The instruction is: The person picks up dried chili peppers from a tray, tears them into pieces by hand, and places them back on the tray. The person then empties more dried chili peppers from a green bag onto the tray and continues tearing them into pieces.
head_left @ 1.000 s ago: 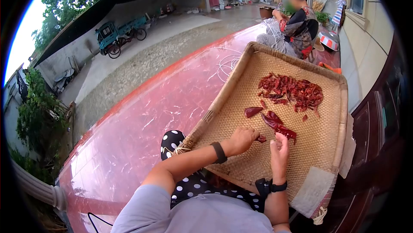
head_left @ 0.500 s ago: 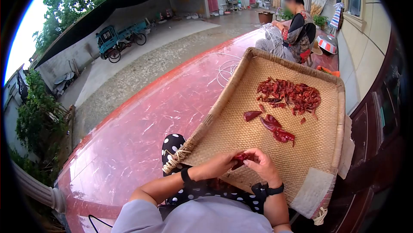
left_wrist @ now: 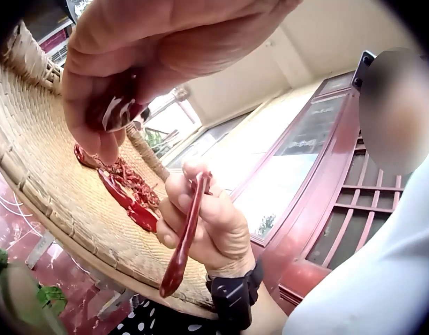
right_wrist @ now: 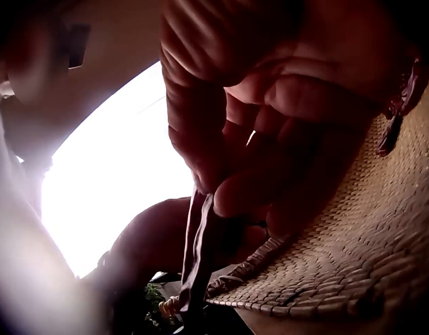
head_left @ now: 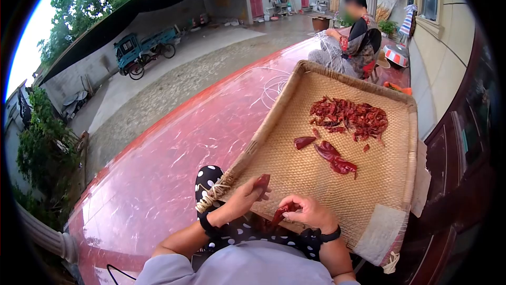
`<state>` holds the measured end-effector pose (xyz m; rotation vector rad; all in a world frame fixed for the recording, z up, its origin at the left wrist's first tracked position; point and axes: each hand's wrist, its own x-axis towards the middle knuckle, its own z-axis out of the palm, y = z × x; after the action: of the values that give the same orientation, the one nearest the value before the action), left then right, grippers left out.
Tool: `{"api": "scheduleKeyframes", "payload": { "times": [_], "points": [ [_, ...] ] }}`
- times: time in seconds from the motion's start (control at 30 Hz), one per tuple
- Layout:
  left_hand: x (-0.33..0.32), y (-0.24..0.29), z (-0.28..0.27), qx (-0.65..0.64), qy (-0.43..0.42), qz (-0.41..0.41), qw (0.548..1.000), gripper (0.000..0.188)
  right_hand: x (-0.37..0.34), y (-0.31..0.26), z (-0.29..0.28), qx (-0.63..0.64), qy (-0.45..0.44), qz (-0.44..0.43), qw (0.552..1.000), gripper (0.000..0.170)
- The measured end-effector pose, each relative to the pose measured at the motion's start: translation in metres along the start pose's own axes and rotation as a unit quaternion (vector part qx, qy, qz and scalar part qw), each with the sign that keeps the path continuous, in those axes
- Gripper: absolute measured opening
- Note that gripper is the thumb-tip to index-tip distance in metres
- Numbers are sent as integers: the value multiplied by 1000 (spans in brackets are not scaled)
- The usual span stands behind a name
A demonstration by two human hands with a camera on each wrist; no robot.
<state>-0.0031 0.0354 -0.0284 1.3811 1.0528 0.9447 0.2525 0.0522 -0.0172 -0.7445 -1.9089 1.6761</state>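
Note:
My left hand holds a dark red dried chili by the near left corner of a woven tray. In the left wrist view this chili lies between thumb and curled fingers, with pale marks on it. Thumb and fingertips of my right hand pinch another long dried chili over the tray's near edge. It hangs down from the pinch in the right wrist view, a narrow folded strip. Farther up the tray lie whole chilies, a single piece and a heap of chili pieces.
The tray lies partly over polka-dot trousers. A pale patch covers its near right corner. Beyond it a seated person handles white cord. Pink tiled floor stretches left; dark red doors stand on the right.
Both hands have drawn back from the whole chilies to the tray's near edge. They met around one chili half a second ago; now they are apart, each holding chili.

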Motion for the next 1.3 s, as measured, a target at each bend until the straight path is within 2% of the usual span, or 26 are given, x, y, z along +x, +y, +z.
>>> {"api": "scheduleKeyframes", "payload": {
  "times": [0.07, 0.13, 0.17, 0.27, 0.3, 0.4, 0.47, 0.53, 0.57, 0.6, 0.67, 0.7, 0.73, 0.8, 0.87, 0.93, 1.03, 1.07, 1.17, 1.2, 1.23, 1.27, 1.3],
  "points": [
    [-2, 5, -6, -49, 19, -72, 996, 37, 4, -4, 9, -115, -13, -73, 991, 23],
    [-4, -1, -4, -53, 17, -65, 996, 36, 9, -1, 17, -233, -37, -138, 962, 23],
    [-4, -3, -3, -55, 16, -61, 996, 35, 7, -4, 23, -257, -46, -102, 960, 24],
    [-8, 13, 10, 0, 5, -96, 995, 34, 8, 2, 31, -386, -70, -135, 910, 23],
    [-4, 2, 12, -11, -7, -71, 997, 35, 10, 7, 33, -363, -68, -163, 915, 21],
    [-2, -11, 13, 28, -44, -84, 995, 35, 10, 9, 33, -268, 2, -160, 950, 20],
    [1, -11, 16, 125, -34, -65, 989, 29, 9, 8, 35, -224, 150, -119, 956, 16],
    [4, 1, 19, 228, -47, -73, 970, 28, 8, 2, 28, -173, 238, -106, 950, 13],
    [3, -10, 20, 189, -45, -19, 981, 30, 11, -2, 29, -161, 282, -125, 938, 14],
    [3, -8, 23, 198, -60, -25, 978, 29, 13, -6, 30, -148, 326, -143, 923, 16],
    [9, 4, 27, 213, -95, -37, 972, 29, 14, -5, 26, -145, 334, -138, 921, 18],
    [10, 11, 31, 151, -95, -85, 980, 28, 10, 0, 18, -153, 298, -115, 935, 19],
    [11, 21, 30, 181, -105, -76, 975, 30, 7, 3, 14, -159, 263, -90, 947, 19],
    [15, 28, 27, 114, -143, -91, 979, 35, 4, 3, 15, -97, 266, -76, 956, 16],
    [20, 33, 19, 103, -103, -74, 987, 40, 1, 4, 11, -43, 261, -67, 962, 14],
    [31, 43, 8, 148, -38, -26, 988, 42, -4, -2, 6, -92, 179, -112, 973, 13],
    [55, 55, -6, 174, -56, -27, 983, 39, -5, -9, 9, -147, 45, -146, 977, 13],
    [63, 59, -6, 214, -62, -36, 974, 38, -3, -8, 13, -151, 13, -143, 978, 13],
    [88, 62, 6, 331, -97, 64, 936, 37, 3, 8, 28, -283, -13, -170, 944, 15],
    [99, 57, 11, 384, -97, 111, 911, 36, 4, 12, 32, -301, -28, -155, 940, 16],
    [108, 61, 16, 416, -115, 89, 898, 35, 5, 15, 36, -321, -46, -142, 935, 18],
    [123, 43, 18, 426, -116, 133, 887, 36, 8, 16, 38, -340, -64, -130, 929, 20],
    [141, 31, 22, 449, -119, 122, 877, 40, 9, 7, 39, -351, -78, -94, 928, 25]
  ]
}}
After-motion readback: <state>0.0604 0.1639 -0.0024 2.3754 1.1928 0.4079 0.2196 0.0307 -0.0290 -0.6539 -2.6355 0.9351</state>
